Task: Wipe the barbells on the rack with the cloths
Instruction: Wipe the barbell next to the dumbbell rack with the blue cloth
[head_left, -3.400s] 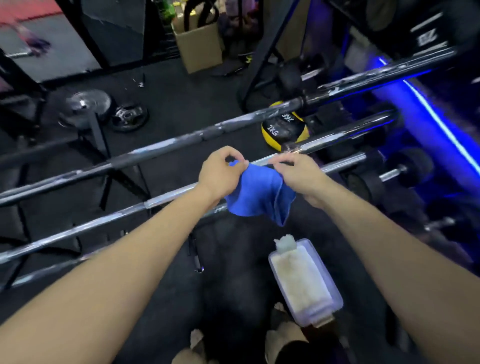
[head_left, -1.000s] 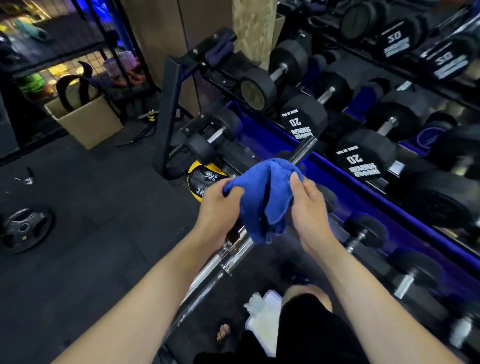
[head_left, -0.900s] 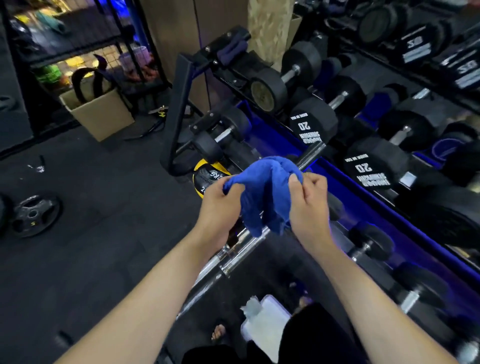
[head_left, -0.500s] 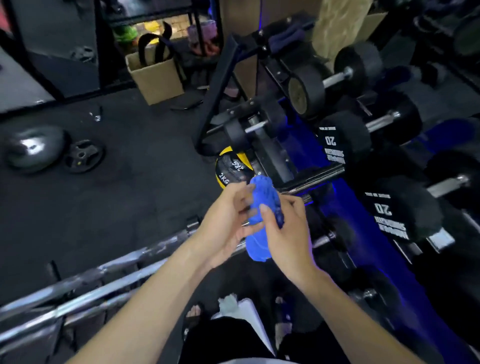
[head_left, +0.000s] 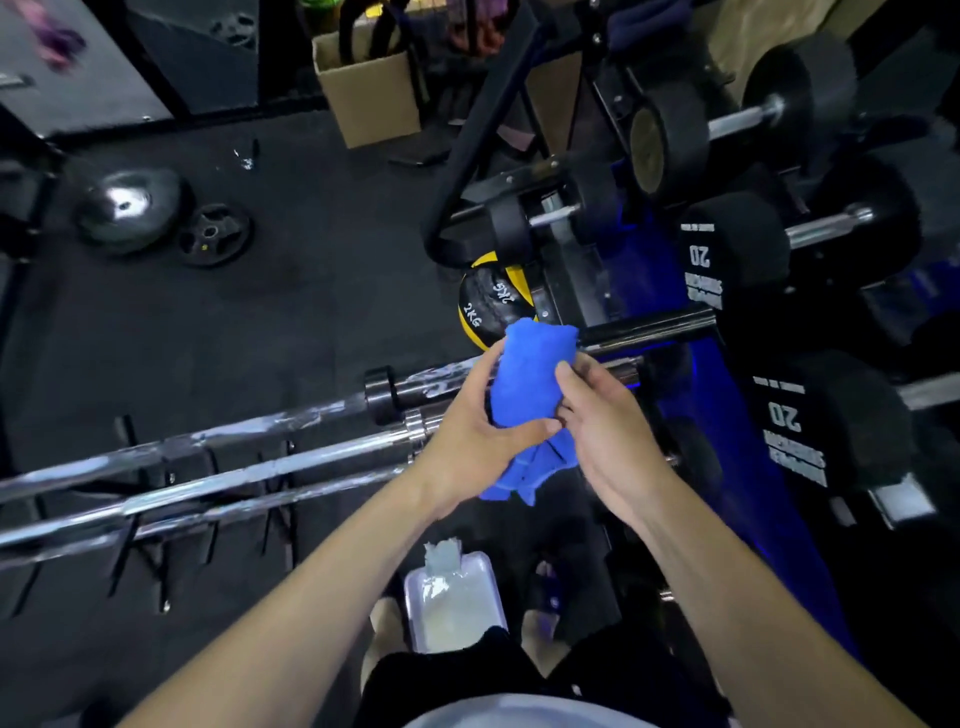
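From the head view, you hold the blue cloth (head_left: 535, 384) bunched between both hands just above the sleeve ends of the barbells (head_left: 218, 467) lying side by side on the low rack: your left hand (head_left: 475, 441) pinches it with thumb and curled fingers, and your right hand (head_left: 605, 431) grips its other side with thumb on top. By my reading you are regathering the cloth between strokes, not wiping. The next move calls for wrapping it round one bar's sleeve and drawing it along the steel.
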